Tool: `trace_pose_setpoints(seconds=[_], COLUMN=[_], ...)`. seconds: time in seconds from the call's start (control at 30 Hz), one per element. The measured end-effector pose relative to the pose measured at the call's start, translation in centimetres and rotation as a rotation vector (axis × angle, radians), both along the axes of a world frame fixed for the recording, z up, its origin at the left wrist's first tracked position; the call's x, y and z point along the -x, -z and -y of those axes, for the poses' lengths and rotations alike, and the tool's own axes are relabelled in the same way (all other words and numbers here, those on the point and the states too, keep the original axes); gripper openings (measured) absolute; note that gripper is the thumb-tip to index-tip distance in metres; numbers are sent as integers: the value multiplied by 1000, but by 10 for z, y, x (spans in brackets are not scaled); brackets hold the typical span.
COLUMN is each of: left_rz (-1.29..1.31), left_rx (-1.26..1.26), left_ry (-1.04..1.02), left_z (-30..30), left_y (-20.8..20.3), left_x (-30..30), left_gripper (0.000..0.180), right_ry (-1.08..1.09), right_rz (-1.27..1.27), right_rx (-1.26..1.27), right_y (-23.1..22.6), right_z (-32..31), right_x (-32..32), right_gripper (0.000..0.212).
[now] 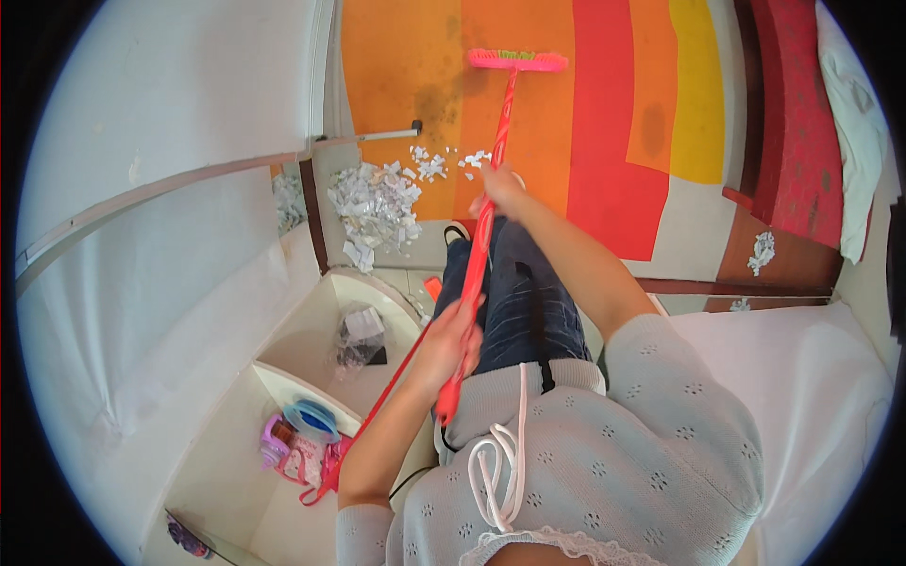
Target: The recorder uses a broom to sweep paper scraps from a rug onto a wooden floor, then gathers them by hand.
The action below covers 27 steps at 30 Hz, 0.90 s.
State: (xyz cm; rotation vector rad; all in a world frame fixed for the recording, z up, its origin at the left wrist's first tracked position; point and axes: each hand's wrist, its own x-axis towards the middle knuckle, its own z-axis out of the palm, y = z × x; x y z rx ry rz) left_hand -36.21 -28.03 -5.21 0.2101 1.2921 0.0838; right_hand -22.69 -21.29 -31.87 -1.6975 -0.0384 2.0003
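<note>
At the far left we see a white wall (170, 104) with a thin metal rail (151, 193) running across it, and below that a set of white corner shelves (283, 377). On the upper shelf lies a crumpled clear plastic bag (359, 338); on the lower one sit a blue round lid-like thing (310, 418) and some pink and purple plastic toys (291, 453), with a red strap (363, 434) trailing down past them. Farther off, on the floor by the corner, lies a heap of torn white paper scraps (376, 206), with a few looser bits spread to its right towards the broom handle. Our left hand (451, 332) is closed round the near part of the red broom (491, 208), close to the handle's near end, fingers wrapped tight. Our right hand (498, 191) is shut round the handle farther along, just to the right of the scraps. The handle runs away from us over our dark jeans (524, 302) to the pink brush head (517, 60), which rests on the orange part of the floor mat (604, 113), well beyond the paper heap. A white cord (505, 462) hangs down our grey knitted top (623, 443). To the right the mat turns red and then yellow; past it stands a dark red patterned cushion (802, 141) with a white cloth (859, 123) at its far-right side, and a small clump of paper bits (761, 252) lies on the brown floor below it.
</note>
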Motion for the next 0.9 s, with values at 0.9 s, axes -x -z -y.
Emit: trace_pose_setpoints(seconds=[0.9], left_rz=[-83], left_rx=[242], left_ry=[-90], left_z=[54], left_y=[-16], left_x=[91], left_gripper=[38], right_ry=[-157], right_rz=[-66], right_rx=[108], right_y=[1], right_z=[75], right_x=[99], right_gripper=[37])
